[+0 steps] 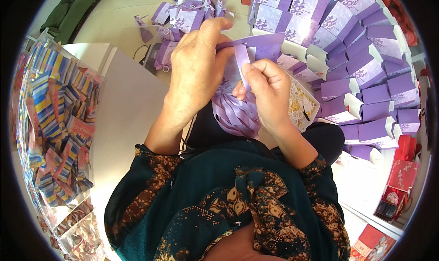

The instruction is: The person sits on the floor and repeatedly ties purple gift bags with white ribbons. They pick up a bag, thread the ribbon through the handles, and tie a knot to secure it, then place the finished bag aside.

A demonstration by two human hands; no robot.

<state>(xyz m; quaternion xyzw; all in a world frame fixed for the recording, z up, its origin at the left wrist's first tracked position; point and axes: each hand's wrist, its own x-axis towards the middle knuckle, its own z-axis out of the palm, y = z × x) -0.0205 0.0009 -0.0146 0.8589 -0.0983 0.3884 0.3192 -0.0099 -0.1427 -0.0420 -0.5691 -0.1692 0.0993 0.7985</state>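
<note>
In my left hand [197, 62] is a purple paper gift box [265, 41] with a printed pattern, gripped near its upper edge. A lilac satin ribbon [241, 55] lies across that edge, apparently passed through a small slot. My right hand [271, 89] pinches the ribbon between thumb and fingers, below the edge. A bundle of lilac ribbon strips [236, 115] rests under my hands, by my lap. Just right of my right hand sits a white tray [317, 106] holding white cord loops and small gold pieces. My left hand hides part of the box.
Rows of standing purple boxes [337, 20] fill the right side, several open-topped. Beribboned boxes [187, 19] are piled beyond my hands. At left, a clear bin [97, 79] of striped wrapped sweets [51, 103] stands beside a white surface [127, 89]. Red boxes [403, 173] lie far right.
</note>
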